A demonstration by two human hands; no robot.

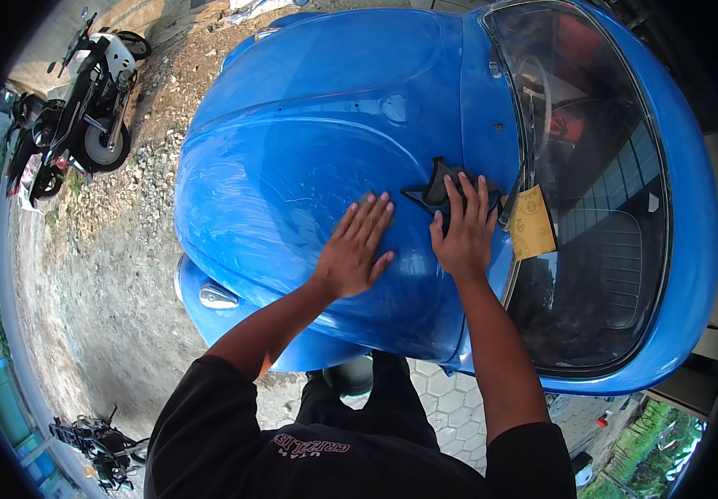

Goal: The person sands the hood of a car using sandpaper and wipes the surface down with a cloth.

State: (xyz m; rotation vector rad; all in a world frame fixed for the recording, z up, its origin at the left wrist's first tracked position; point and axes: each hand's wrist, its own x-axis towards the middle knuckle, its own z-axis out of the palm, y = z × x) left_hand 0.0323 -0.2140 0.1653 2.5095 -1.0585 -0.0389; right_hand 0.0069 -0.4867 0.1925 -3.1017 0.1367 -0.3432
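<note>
Well inside hood (pixel 292 179) edges, left fingers (pixel 366 224)

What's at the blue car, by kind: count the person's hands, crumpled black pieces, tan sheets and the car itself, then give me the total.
Hands: 2 (left hand, right hand)
Crumpled black piece: 1
Tan sheet: 1
Blue car: 1
Total: 5
</note>
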